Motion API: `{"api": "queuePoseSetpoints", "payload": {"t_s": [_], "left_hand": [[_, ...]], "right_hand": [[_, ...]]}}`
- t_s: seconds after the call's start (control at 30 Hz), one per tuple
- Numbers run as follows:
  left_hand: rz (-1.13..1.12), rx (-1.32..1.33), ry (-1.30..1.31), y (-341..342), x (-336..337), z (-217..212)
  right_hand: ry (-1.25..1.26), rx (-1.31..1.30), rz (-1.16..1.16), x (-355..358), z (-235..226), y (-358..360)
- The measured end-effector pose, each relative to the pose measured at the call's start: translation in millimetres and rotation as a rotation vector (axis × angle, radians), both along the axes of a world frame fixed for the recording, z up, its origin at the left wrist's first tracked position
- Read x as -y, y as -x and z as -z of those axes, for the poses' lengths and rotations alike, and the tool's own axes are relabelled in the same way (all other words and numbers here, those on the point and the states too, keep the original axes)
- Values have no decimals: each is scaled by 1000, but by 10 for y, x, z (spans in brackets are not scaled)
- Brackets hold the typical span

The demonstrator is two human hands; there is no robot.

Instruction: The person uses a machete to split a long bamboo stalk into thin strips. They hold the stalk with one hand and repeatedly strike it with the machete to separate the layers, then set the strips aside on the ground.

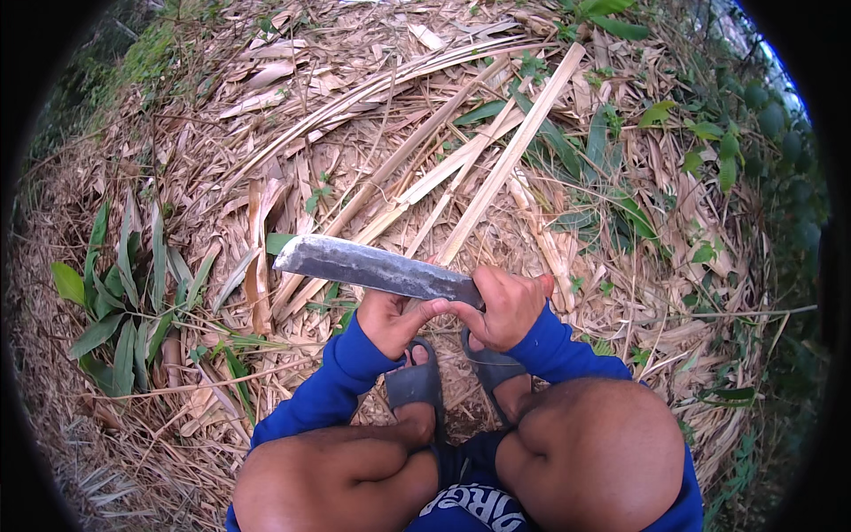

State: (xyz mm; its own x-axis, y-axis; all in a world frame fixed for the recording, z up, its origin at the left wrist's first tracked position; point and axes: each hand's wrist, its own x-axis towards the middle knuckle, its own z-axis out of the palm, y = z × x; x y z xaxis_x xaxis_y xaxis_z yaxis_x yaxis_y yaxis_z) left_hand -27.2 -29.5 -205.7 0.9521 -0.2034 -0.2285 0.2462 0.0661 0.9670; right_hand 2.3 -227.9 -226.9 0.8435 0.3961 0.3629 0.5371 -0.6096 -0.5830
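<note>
My right hand (509, 307) is closed around the handle end of a machete (377, 269), with the handle itself mostly hidden in the fist. The broad, dark grey blade points left, roughly level, with a pale worn tip. My left hand (388, 323) is closed under the middle of the blade. Its thumb reaches right along the lower edge and meets my right hand; the other fingers are hidden behind the blade. A long pale split-bamboo strip (516, 146) runs from the far right down to behind the blade. Whether my left fingers grip it I cannot tell.
More split strips (454, 167) lie across dry leaf litter (341, 182) ahead. A leafy green plant (120, 310) grows at left, and bushes (771, 142) edge the right. My sandalled feet (415, 381) are just below my hands, between my bent knees (596, 448).
</note>
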Motion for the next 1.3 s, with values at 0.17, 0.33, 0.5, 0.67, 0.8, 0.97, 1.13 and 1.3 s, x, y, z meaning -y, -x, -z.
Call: {"api": "queuePoseSetpoints", "payload": {"t_s": [0.17,0.33,0.5,0.67,0.8,0.97,1.13,1.3], "left_hand": [[-42,203,-46,15,48,22],[-26,121,-76,-9,19,76],[28,-183,-220,-31,33,-10],[-7,56,-136,21,75,59],[-8,-109,-147,195,-63,211],[27,73,-129,49,-54,81],[86,58,-51,-3,49,-44],[144,290,-251,-41,-31,30]], "right_hand": [[57,42,-2,11,-62,26],[58,41,22,11,-6,8],[68,22,74,41,3,0],[60,37,130,89,-10,-47],[-45,-123,456,438,60,-406],[-84,-187,99,303,-50,-121],[-74,-179,-107,61,-80,8],[-27,-193,-69,-7,-100,32]]}}
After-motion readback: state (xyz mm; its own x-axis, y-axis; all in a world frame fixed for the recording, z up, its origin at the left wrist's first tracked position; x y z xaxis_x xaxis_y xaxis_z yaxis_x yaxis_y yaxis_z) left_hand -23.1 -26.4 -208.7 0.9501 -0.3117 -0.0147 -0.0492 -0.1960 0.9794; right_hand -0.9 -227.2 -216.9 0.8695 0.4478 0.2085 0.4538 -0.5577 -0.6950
